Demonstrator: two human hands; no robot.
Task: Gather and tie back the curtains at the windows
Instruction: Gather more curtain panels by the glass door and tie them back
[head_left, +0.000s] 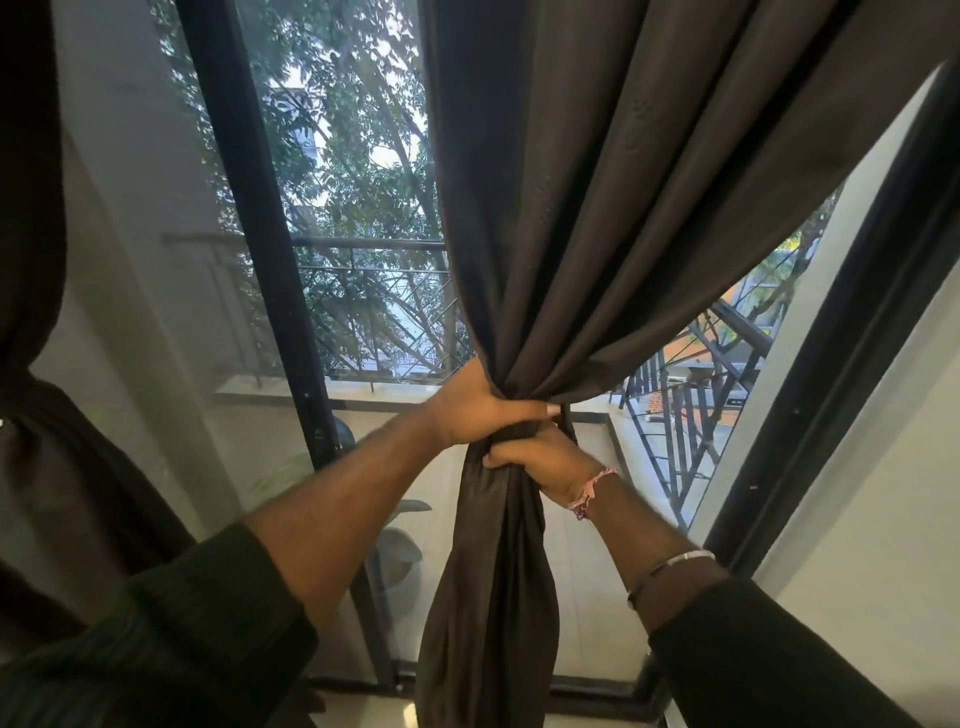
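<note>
Both hands, left hand (480, 410) above right hand (540, 462), grip the vertically hanging dark curtain (597, 208).

You've got 2 curtains: one gathered (571, 234), one at left edge (31, 260). 2 hands: left hand (483, 410), right hand (540, 462). 2 wristbands: thread bracelet (592, 491), metal bangle (670, 566).
</note>
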